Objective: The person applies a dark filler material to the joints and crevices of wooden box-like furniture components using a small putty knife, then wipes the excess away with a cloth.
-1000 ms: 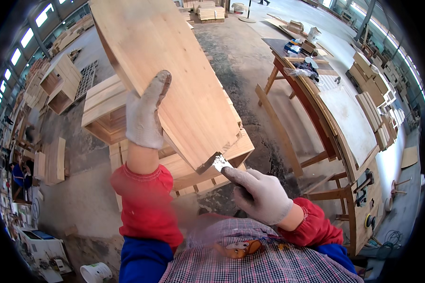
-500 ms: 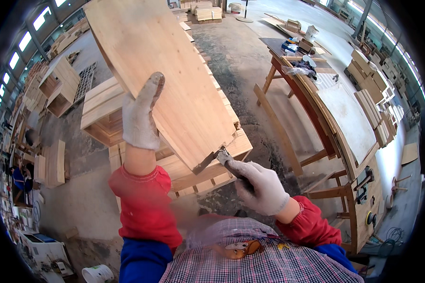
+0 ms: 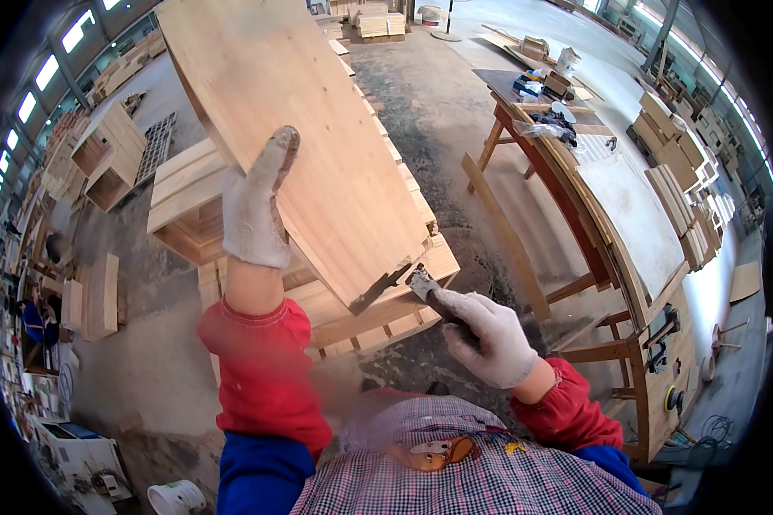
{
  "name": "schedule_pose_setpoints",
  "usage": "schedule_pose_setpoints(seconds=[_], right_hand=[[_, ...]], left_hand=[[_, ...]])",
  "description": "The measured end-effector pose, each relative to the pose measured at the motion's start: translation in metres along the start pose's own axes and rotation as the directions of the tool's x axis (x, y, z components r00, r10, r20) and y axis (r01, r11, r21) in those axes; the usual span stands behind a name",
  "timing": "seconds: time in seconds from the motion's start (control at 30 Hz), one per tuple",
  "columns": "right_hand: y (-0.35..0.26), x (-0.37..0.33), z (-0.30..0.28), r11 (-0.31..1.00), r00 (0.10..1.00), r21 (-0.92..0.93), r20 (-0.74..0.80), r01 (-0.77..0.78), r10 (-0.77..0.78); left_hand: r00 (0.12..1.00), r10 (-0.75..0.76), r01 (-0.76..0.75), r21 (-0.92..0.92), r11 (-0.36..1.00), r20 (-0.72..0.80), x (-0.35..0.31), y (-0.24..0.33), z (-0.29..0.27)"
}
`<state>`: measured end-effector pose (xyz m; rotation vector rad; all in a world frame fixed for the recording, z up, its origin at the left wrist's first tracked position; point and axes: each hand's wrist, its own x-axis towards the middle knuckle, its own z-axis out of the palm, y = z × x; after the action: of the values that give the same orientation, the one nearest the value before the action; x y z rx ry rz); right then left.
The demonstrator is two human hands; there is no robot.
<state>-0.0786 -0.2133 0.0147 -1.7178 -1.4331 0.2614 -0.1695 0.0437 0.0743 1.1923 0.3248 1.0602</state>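
A long pale wooden panel (image 3: 318,146) is tilted in front of me, its near end over a stack of wooden boxes. My left hand (image 3: 259,206), in a whitish work glove, grips its left edge with the thumb lying on the face. My right hand (image 3: 489,339), also gloved, is closed around the dark handle of a putty knife (image 3: 421,281). Pale paste clings to the blade, which is just off the panel's near right corner. A dark irregular shadow (image 3: 378,289) falls on the near end of the panel.
Slatted wooden boxes (image 3: 180,197) stand beneath and left of the panel. On the right is a long workbench (image 3: 631,215) with stacked boards and tools. A loose plank (image 3: 507,232) leans beside it. A white bucket (image 3: 177,498) is at lower left; people work at far left.
My right hand has drawn the putty knife a little to the right, away from the panel's near end. My left hand and the panel have barely moved.
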Motion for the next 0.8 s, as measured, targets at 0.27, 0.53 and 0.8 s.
schedule_pose_setpoints(seconds=[0.27, 0.53, 0.8], right_hand=[[-0.027, 0.024, -0.023, 0.923, 0.927, -0.280, 0.339, 0.264, -0.162], [-0.039, 0.051, -0.046, 0.721, 0.872, -0.562, 0.474, 0.405, -0.121], [-0.016, 0.045, -0.088, 0.678, 0.947, -0.702, 0.319, 0.217, 0.027]], left_hand=[[1.000, -0.002, 0.002, 0.015, 1.000, 0.003, 0.000, -0.001, 0.003], [0.996, -0.086, 0.086, -0.020, 0.996, -0.027, -0.004, 0.008, 0.011], [1.000, -0.003, 0.004, -0.065, 0.998, 0.009, -0.003, 0.002, 0.003]])
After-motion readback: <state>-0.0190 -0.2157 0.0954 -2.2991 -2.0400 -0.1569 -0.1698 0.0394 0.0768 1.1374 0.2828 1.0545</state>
